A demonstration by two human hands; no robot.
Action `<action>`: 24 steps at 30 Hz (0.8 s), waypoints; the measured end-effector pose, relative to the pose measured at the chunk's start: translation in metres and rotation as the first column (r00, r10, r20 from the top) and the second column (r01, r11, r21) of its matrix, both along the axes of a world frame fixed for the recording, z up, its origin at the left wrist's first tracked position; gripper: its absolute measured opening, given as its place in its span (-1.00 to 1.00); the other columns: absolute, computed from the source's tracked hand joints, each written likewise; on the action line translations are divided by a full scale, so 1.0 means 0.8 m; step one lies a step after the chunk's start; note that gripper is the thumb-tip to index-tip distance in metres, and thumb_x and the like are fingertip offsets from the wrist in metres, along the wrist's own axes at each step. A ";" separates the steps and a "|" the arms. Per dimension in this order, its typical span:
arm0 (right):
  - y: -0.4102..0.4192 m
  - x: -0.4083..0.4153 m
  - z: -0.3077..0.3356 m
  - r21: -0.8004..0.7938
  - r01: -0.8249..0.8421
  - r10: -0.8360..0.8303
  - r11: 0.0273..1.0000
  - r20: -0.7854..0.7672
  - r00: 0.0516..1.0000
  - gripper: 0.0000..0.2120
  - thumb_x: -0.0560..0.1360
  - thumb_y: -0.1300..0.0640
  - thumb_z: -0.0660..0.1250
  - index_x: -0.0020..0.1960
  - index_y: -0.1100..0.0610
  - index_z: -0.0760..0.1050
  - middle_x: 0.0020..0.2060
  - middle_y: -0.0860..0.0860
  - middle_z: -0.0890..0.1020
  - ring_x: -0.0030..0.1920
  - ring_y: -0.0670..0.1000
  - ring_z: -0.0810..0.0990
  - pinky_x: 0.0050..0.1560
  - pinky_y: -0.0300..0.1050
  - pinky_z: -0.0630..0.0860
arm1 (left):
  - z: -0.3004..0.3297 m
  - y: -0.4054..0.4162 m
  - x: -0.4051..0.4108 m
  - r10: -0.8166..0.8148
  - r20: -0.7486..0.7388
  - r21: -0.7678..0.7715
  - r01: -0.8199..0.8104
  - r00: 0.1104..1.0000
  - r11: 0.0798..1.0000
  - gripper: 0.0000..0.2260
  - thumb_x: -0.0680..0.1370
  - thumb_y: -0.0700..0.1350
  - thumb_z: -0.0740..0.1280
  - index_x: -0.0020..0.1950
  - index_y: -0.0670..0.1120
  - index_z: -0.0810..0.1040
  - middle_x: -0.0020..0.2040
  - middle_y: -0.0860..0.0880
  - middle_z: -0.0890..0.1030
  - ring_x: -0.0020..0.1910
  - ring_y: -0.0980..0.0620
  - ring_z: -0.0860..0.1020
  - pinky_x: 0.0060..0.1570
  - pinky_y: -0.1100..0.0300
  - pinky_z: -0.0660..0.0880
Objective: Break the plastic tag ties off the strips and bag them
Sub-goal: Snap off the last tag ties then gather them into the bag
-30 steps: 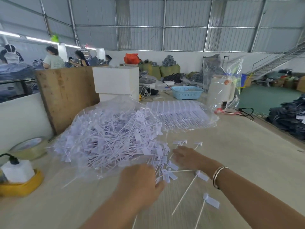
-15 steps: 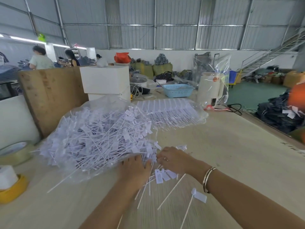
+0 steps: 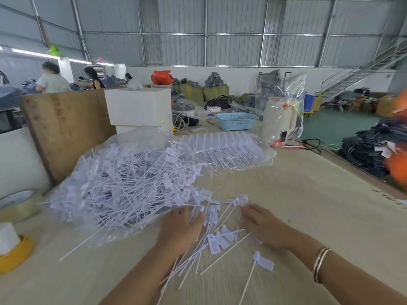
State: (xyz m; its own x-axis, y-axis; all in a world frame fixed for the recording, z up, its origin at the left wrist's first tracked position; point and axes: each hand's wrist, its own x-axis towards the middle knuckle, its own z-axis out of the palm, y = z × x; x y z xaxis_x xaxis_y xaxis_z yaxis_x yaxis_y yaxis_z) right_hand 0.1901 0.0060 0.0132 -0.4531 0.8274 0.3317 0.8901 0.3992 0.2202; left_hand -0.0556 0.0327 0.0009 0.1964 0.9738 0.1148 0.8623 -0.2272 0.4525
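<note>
Both hands, the left hand and right hand, are lying flat with fingers apparently spread, sweeping loose tag ties across the counter; ideally they are herding them together toward the bag mouth.

Garment warehouse: metal walls, clothing piles.

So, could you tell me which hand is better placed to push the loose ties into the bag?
Probably the left hand: it rests on the loose ties beside the bag mouth; the right hand lies farther away.
</note>
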 end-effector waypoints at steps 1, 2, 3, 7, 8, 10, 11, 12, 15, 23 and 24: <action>-0.002 -0.001 -0.010 -0.051 -0.007 0.004 0.999 -0.040 0.999 -0.77 0.55 0.15 0.03 -0.06 0.09 0.47 -0.16 0.16 0.68 -0.20 0.15 0.68 -0.29 -0.05 0.62 | 0.002 0.003 0.002 0.023 -0.071 -0.019 -0.024 0.997 1.000 -0.49 0.58 0.22 0.01 0.35 -0.08 0.39 0.31 -0.10 0.46 0.30 -0.08 0.38 0.31 0.04 0.29; -0.006 -0.004 -0.007 -0.118 -0.011 0.003 0.993 -0.071 0.997 -0.90 0.46 0.14 0.13 -0.05 0.13 0.36 -0.15 0.20 0.67 -0.20 0.19 0.67 -0.31 -0.01 0.62 | 0.003 0.005 0.006 0.023 -0.128 -0.040 -0.028 0.991 0.999 -0.49 0.59 0.21 -0.01 0.32 -0.10 0.42 0.29 -0.12 0.48 0.29 -0.09 0.40 0.28 0.05 0.31; -0.006 -0.010 -0.010 -0.140 -0.033 0.016 0.990 -0.121 0.993 -0.83 0.41 0.14 0.20 -0.03 0.15 0.30 -0.11 0.23 0.66 -0.18 0.23 0.66 -0.30 0.01 0.61 | 0.005 0.006 0.012 0.009 -0.146 -0.051 -0.016 0.989 0.999 -0.50 0.59 0.20 -0.02 0.26 -0.12 0.45 0.24 -0.13 0.50 0.26 -0.10 0.42 0.25 0.05 0.33; -0.007 -0.023 -0.016 -0.216 0.041 -0.074 0.976 -0.148 0.986 -0.65 0.52 0.11 0.19 0.26 0.21 0.32 0.28 0.42 0.39 0.27 0.45 0.38 0.18 0.24 0.42 | 0.009 -0.001 0.035 -0.136 -0.033 -0.064 0.134 0.990 0.989 -0.64 0.62 0.10 0.02 0.13 -0.12 0.44 0.09 -0.14 0.54 0.12 -0.11 0.49 0.14 0.06 0.39; -0.009 -0.025 -0.015 -0.238 0.033 -0.077 0.971 -0.180 0.981 -0.62 0.54 0.10 0.16 0.32 0.21 0.35 0.33 0.43 0.31 0.31 0.48 0.29 0.23 0.28 0.35 | 0.007 -0.002 0.038 -0.193 0.003 -0.043 0.193 0.981 0.980 -0.69 0.62 0.07 0.04 0.13 -0.09 0.44 0.09 -0.11 0.53 0.11 -0.10 0.49 0.13 0.08 0.39; -0.012 -0.028 -0.007 -0.228 0.098 -0.194 0.969 -0.447 0.873 -0.52 0.59 -0.01 0.11 0.47 0.12 0.20 0.47 0.28 0.09 0.46 0.33 0.08 0.40 0.19 0.15 | 0.006 -0.004 0.041 -0.305 0.054 -0.003 0.306 0.951 0.952 -0.71 0.63 0.04 0.06 0.18 -0.06 0.45 0.15 -0.07 0.51 0.16 -0.05 0.46 0.14 0.15 0.35; -0.014 -0.029 -0.005 -0.277 0.116 -0.247 0.954 -0.505 0.827 -0.46 0.60 -0.07 0.09 0.51 0.06 0.07 0.51 0.16 -0.03 0.50 0.20 -0.04 0.45 0.11 0.03 | 0.007 -0.005 0.041 -0.341 0.081 -0.006 0.343 0.937 0.939 -0.70 0.63 0.04 0.07 0.20 -0.07 0.46 0.19 -0.05 0.51 0.18 -0.02 0.45 0.15 0.18 0.32; -0.012 -0.028 -0.007 -0.332 0.130 -0.299 0.934 -0.532 0.792 -0.43 0.59 -0.10 0.07 0.52 0.03 0.00 0.52 0.08 -0.09 0.51 0.12 -0.11 0.46 0.05 -0.05 | 0.006 -0.003 0.039 -0.366 0.125 -0.019 0.371 0.922 0.929 -0.70 0.63 0.05 0.08 0.21 -0.06 0.47 0.19 -0.03 0.51 0.18 0.01 0.45 0.15 0.18 0.32; -0.011 -0.023 -0.008 -0.465 0.167 -0.404 0.869 -0.476 0.781 -0.43 0.60 -0.16 -0.02 0.52 0.00 -0.10 0.52 0.03 -0.17 0.50 0.09 -0.23 0.46 0.05 -0.17 | 0.008 0.006 0.029 -0.323 0.335 -0.049 0.359 0.885 0.932 -0.85 0.59 0.10 0.11 -0.01 0.19 0.46 -0.05 0.16 0.51 -0.02 0.15 0.49 0.02 0.13 0.42; 0.010 -0.057 -0.010 -0.461 0.171 -0.417 0.871 -0.508 0.753 -0.46 0.58 -0.21 -0.13 0.51 -0.05 -0.02 0.52 0.02 -0.11 0.50 0.07 -0.24 0.41 0.17 -0.32 | 0.021 0.016 0.035 -0.297 0.244 -0.073 0.323 0.923 0.944 -0.71 0.60 0.15 0.08 0.00 0.09 0.55 -0.04 0.10 0.61 -0.02 0.13 0.55 0.03 0.14 0.46; 0.014 -0.058 -0.006 -0.436 0.167 -0.415 0.884 -0.571 0.708 -0.48 0.59 -0.20 -0.10 0.50 -0.06 0.01 0.52 0.00 -0.08 0.51 0.05 -0.20 0.41 0.16 -0.32 | 0.021 0.016 0.032 -0.273 0.251 -0.047 0.293 0.929 0.955 -0.69 0.61 0.13 0.07 0.04 0.06 0.56 -0.01 0.07 0.62 -0.01 0.10 0.56 0.05 0.12 0.46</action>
State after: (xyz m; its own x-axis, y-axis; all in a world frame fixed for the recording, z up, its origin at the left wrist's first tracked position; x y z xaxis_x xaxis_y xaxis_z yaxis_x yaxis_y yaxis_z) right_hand 0.1441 0.0175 0.0085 0.0452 0.9906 0.1290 0.8481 0.0302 -0.5290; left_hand -0.0300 0.0457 0.0174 0.4417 0.8899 0.1141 0.6319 -0.3988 0.6646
